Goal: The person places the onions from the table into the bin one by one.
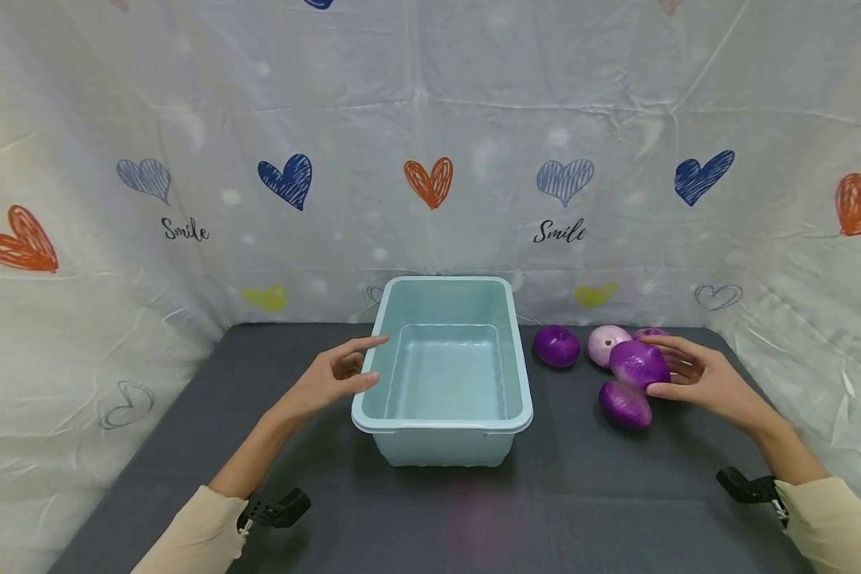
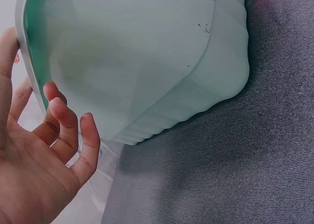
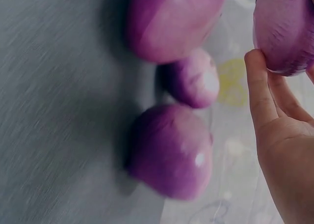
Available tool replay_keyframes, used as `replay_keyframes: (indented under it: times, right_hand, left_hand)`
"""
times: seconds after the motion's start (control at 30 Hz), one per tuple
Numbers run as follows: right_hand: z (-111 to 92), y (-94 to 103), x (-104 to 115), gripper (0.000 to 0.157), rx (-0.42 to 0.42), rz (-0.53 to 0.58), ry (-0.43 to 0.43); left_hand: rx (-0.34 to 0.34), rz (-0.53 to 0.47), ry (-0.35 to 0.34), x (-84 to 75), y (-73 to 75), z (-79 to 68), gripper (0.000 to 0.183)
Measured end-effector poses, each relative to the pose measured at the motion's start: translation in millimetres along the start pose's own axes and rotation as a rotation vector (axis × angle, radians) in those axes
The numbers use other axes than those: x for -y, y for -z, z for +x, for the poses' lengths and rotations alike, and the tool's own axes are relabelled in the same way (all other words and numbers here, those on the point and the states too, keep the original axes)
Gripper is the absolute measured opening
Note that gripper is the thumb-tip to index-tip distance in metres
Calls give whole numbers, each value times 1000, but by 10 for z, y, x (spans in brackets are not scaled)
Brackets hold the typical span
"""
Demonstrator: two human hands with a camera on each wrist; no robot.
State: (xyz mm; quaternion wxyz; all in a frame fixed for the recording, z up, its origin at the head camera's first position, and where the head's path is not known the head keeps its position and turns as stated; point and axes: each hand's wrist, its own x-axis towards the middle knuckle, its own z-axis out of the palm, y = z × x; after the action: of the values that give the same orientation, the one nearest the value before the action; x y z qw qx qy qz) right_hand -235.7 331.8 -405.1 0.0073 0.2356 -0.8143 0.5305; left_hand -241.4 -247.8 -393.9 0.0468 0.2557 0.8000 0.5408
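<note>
My right hand (image 1: 713, 383) holds a purple onion (image 1: 638, 363) between thumb and fingertips. In the right wrist view this onion (image 3: 283, 30) appears at the upper right, raised off the table. Other onions lie around it: a dark purple one (image 1: 626, 405) in front, a pale one (image 1: 606, 344) behind, and one (image 1: 649, 332) partly hidden by the hand. Over on the left, my left hand (image 1: 330, 375) is at the side rim of a light green plastic basin (image 1: 441, 450). Its thumb and index finger reach to the rim, while the other fingers (image 2: 88, 150) bend loosely beside the wall.
Another purple onion (image 1: 556, 346) lies by the basin's right side. A dark grey cloth covers the table (image 1: 545, 510). Behind it hangs a pale curtain (image 1: 488, 199) printed with hearts. Each wrist wears a black strap mount (image 1: 280, 509).
</note>
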Motion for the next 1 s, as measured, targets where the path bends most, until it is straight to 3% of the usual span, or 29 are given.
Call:
replay_keyframes:
  times: [0.27,0.43,1.0]
  right_hand:
    - [238,-113,144,63,-34,-21,11]
    - [345,-110,239,63,-31,-20,59]
    - [698,-276,499,64,0,104,87]
  left_hand:
    - [-9,2,15,-5,4,-20,56]
    - [-21,6,28,-13,-2,-16,56]
    - [-25,-5,61,-28,-21,-36,58]
